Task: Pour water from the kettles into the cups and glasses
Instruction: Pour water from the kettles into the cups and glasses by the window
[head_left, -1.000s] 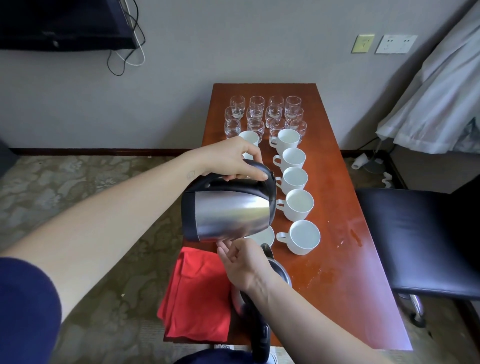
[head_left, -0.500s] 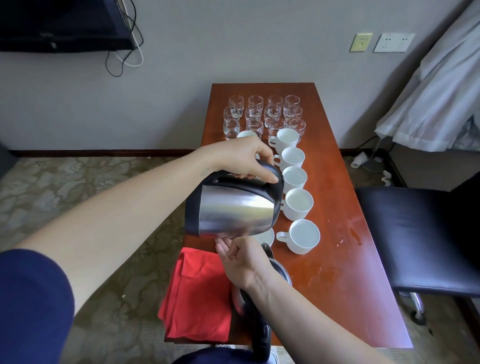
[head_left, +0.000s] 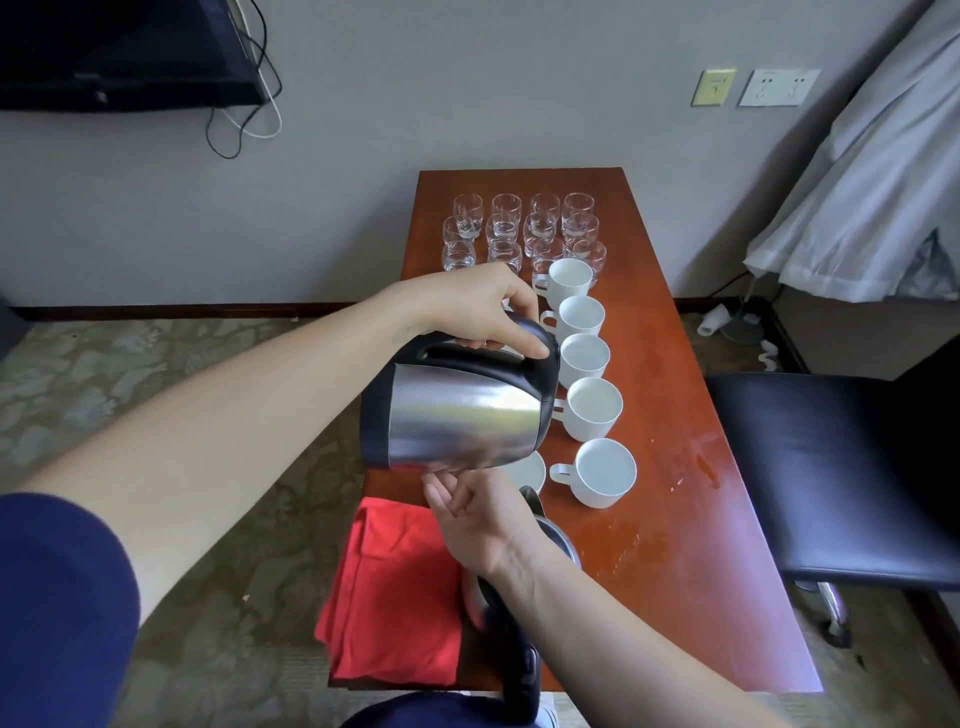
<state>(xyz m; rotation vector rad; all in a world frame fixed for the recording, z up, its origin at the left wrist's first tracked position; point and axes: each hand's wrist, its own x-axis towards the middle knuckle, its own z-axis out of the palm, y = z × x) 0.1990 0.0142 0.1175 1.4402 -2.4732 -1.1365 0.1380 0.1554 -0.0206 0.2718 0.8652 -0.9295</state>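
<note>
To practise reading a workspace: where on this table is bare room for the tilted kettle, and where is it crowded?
Bare: the right strip of the table, between cup column and chair, wet in spots; widest right of the second kettle. Crowded: glasses at the far end; under the tilted kettle; red cloth near-left.
</note>
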